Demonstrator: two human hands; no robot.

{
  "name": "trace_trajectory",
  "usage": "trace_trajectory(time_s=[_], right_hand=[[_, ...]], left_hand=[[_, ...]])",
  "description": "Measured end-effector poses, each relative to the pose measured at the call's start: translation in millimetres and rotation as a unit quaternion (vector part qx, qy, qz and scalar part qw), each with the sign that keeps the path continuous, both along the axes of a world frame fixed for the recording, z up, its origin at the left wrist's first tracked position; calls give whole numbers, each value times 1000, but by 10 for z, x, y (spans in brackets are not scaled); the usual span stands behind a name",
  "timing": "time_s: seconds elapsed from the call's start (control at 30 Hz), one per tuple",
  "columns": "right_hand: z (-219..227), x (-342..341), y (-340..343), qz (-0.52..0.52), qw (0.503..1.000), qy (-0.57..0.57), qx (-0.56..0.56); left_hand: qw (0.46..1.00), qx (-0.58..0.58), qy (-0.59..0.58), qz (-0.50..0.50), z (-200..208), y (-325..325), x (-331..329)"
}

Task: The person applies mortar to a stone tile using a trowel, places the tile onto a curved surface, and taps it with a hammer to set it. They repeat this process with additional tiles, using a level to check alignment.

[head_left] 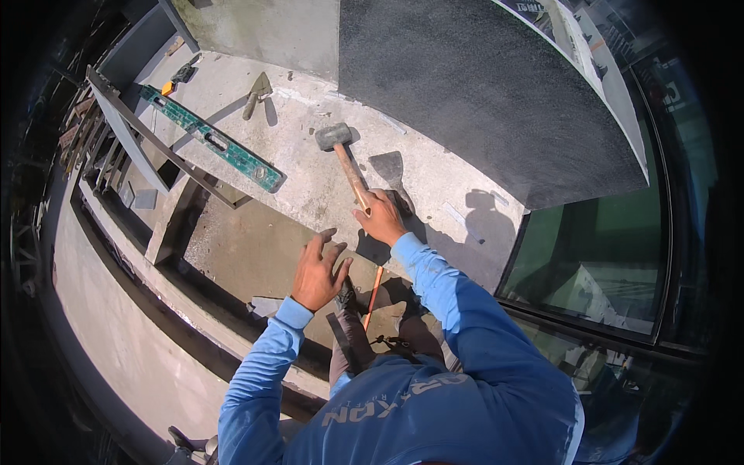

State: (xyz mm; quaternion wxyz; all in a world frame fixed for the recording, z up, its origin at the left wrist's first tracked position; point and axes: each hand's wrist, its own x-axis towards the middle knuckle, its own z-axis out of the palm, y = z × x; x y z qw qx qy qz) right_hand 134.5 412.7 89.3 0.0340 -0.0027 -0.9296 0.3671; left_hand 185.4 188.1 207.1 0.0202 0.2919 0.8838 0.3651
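I see the mallet (348,164) over the concrete slab (306,182), right hand (382,219) gripping its handle (354,179), left hand (316,277) open, empty. Its head (333,137) looks heavy, the handle stiff; I'd hold near the end.

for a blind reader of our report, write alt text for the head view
A person's right hand, in a blue sleeve, grips a wooden-handled mallet over a pale slab; the left hand is open and empty. On the slab lie a green spirit level, a trowel and a scraper.
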Motion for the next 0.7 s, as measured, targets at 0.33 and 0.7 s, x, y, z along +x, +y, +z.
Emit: trace_trajectory(time_s=[0.33,0.7], right_hand=[[-186,-939,-193,-113,979,-170,11],[1561,321,2618,-63,911,97,396]], left_hand=[[961,87,262,-25,1581,744,-1254],[938,-142,315,-31,2406,3630,-2783]])
